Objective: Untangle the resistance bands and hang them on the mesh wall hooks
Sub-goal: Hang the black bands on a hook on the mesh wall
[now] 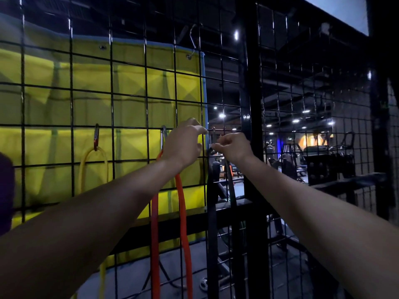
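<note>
**Op:** Logging progress. Two bands look hung already: the yellow band [93, 167] loops from a red carabiner [96, 137] clipped on the mesh wall [71, 104], and the orange band [180, 208] hangs from a second clip [164, 131] to its right, partly behind my left wrist. Both drape straight down with no crossings that I can see.

**Obs:** And the third?

**Op:** The dark band [212, 190] is the one in hand. It hangs down the mesh beside the black post [250, 83]. My right hand [232, 147] has its fingers curled, pinching something small at the band's top end, just below a small hook [213, 129] on the horizontal wire. My left hand [185, 143] is close beside it, fingers loosely curved and spread, tips at the wire near that hook; it holds nothing that I can make out.

**Obs:** So it's on the hook?

**Op:** Cannot tell. The spot is dim and my fingers cover the joint; possibly it is a clip being fastened, not yet seated. I judge this the last hang, nearly done.

**Obs:** Anything else obscured?

**Op:** The lower ends of all three bands run out of frame. An empty S-hook [192, 42] sits higher up, holding the yellow tarp [129, 87] behind the mesh. Whether more bands wait below, I cannot see.
</note>
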The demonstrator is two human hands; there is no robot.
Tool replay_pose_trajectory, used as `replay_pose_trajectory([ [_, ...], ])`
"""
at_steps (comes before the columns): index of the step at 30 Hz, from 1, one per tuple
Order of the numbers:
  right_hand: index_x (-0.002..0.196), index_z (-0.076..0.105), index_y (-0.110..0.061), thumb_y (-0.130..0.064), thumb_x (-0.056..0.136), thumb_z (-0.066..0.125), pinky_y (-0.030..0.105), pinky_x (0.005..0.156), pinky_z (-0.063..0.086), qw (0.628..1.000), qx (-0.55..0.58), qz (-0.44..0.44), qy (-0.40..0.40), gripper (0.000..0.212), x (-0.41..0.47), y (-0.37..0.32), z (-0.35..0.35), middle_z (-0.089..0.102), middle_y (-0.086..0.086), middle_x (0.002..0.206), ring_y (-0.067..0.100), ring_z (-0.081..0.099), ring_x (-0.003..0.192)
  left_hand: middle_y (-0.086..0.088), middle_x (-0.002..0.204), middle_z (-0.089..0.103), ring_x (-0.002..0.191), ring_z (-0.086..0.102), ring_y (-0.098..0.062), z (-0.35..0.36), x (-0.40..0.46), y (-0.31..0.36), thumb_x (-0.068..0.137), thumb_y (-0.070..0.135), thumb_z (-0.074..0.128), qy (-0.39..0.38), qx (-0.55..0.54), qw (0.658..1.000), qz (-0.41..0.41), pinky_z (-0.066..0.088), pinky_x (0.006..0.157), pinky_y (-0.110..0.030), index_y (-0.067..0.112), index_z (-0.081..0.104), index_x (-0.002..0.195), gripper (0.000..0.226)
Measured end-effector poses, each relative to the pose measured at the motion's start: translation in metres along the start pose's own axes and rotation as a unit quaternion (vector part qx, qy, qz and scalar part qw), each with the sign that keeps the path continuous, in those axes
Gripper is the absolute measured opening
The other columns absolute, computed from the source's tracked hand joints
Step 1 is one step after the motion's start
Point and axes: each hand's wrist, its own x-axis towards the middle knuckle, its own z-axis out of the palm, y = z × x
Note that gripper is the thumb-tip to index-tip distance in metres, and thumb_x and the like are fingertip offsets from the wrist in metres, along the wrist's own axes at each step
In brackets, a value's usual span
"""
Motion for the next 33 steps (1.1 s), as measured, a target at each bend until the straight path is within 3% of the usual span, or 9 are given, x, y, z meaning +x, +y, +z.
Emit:
replay_pose_trajectory([
  [3, 0.086, 0.07, -0.005, -0.014, 0.083, 0.069, 0.019, 0.062, 0.04, 0.999, -0.005, 0.02, 0.035, 0.01, 0.001, 0.002, 0.003, 0.062, 0.001, 0.079, 0.011, 0.057, 0.072, 0.004, 0.135, 0.048, 0.124, 0.044, -0.017, 0.001, -0.004, -0.001, 0.085, 0.008, 0.064, -0.005, 0.032, 0.999, 0.014, 0.038, 0.098, -0.029, 0.022, 0.052, 0.131, 0.05],
  [6, 0.094, 0.071, -0.004, -0.013, 0.085, 0.067, 0.019, 0.057, 0.043, 0.996, 0.011, 0.06, 0.072, 0.013, 0.003, 0.006, 0.002, 0.068, 0.009, 0.091, 0.015, 0.06, 0.076, 0.003, 0.14, 0.043, 0.129, 0.04, -0.019, 0.002, -0.005, -0.004, 0.082, 0.004, 0.065, 0.002, 0.056, 0.998, 0.03, 0.037, 0.102, -0.031, 0.021, 0.047, 0.135, 0.058],
  [8, 0.093, 0.071, -0.005, -0.013, 0.085, 0.067, 0.023, 0.063, 0.048, 0.993, 0.026, 0.076, 0.085, 0.012, 0.004, 0.009, 0.001, 0.07, 0.011, 0.094, 0.016, 0.062, 0.078, 0.002, 0.141, 0.042, 0.131, 0.037, -0.019, 0.0, -0.003, -0.008, 0.082, 0.003, 0.065, -0.002, 0.064, 0.997, 0.033, 0.035, 0.104, -0.032, 0.02, 0.045, 0.137, 0.061],
  [11, 0.092, 0.072, -0.005, -0.014, 0.084, 0.068, 0.03, 0.076, 0.052, 0.993, 0.029, 0.079, 0.078, 0.012, 0.006, 0.011, 0.0, 0.071, 0.011, 0.097, 0.019, 0.064, 0.085, 0.001, 0.14, 0.043, 0.13, 0.037, -0.02, -0.003, -0.001, -0.011, 0.083, 0.005, 0.065, -0.016, 0.077, 0.996, 0.031, 0.034, 0.102, -0.03, 0.02, 0.043, 0.138, 0.061],
  [15, 0.095, 0.07, -0.002, -0.014, 0.084, 0.068, 0.029, 0.076, 0.051, 0.995, 0.027, 0.078, 0.06, 0.017, 0.007, 0.009, -0.002, 0.069, 0.01, 0.097, 0.019, 0.063, 0.087, 0.002, 0.139, 0.043, 0.129, 0.038, -0.018, -0.002, -0.003, -0.011, 0.083, 0.008, 0.065, -0.023, 0.08, 0.996, 0.032, 0.034, 0.101, -0.029, 0.021, 0.045, 0.137, 0.058],
  [22, 0.105, 0.067, -0.005, -0.016, 0.087, 0.064, 0.026, 0.074, 0.048, 0.995, -0.05, 0.059, 0.065, 0.022, -0.004, -0.004, -0.005, 0.067, 0.006, 0.103, 0.015, 0.061, 0.086, -0.004, 0.137, 0.044, 0.125, 0.041, -0.022, -0.024, -0.007, -0.025, 0.089, 0.02, 0.059, 0.021, 0.073, 0.997, 0.023, 0.034, 0.102, -0.034, 0.018, 0.047, 0.134, 0.047],
  [26, 0.105, 0.068, -0.011, -0.016, 0.087, 0.063, 0.035, 0.085, 0.052, 0.99, -0.075, -0.028, 0.119, 0.019, -0.009, -0.021, 0.009, 0.067, 0.009, 0.107, 0.022, 0.061, 0.1, -0.008, 0.134, 0.047, 0.123, 0.044, -0.026, -0.041, -0.007, -0.039, 0.091, 0.027, 0.056, 0.053, 0.059, 0.997, -0.021, 0.038, 0.099, -0.037, 0.015, 0.047, 0.134, 0.046],
  [29, 0.114, 0.065, -0.011, -0.017, 0.087, 0.065, 0.033, 0.089, 0.048, 0.989, -0.088, -0.098, 0.06, 0.029, -0.013, -0.039, 0.023, 0.064, 0.008, 0.113, 0.022, 0.059, 0.104, -0.009, 0.127, 0.055, 0.117, 0.049, -0.027, -0.049, -0.006, -0.044, 0.092, 0.029, 0.054, 0.044, 0.081, 0.995, -0.033, 0.039, 0.095, -0.036, 0.013, 0.054, 0.127, 0.038],
  [33, 0.126, 0.056, -0.01, -0.019, 0.087, 0.064, 0.033, 0.094, 0.045, 0.996, -0.056, -0.074, 0.0, 0.041, -0.019, -0.053, 0.037, 0.061, 0.008, 0.124, 0.022, 0.056, 0.112, -0.007, 0.121, 0.061, 0.114, 0.052, -0.025, -0.05, -0.011, -0.049, 0.092, 0.036, 0.053, 0.002, 0.14, 0.99, -0.016, 0.038, 0.092, -0.035, 0.017, 0.059, 0.122, 0.036],
])
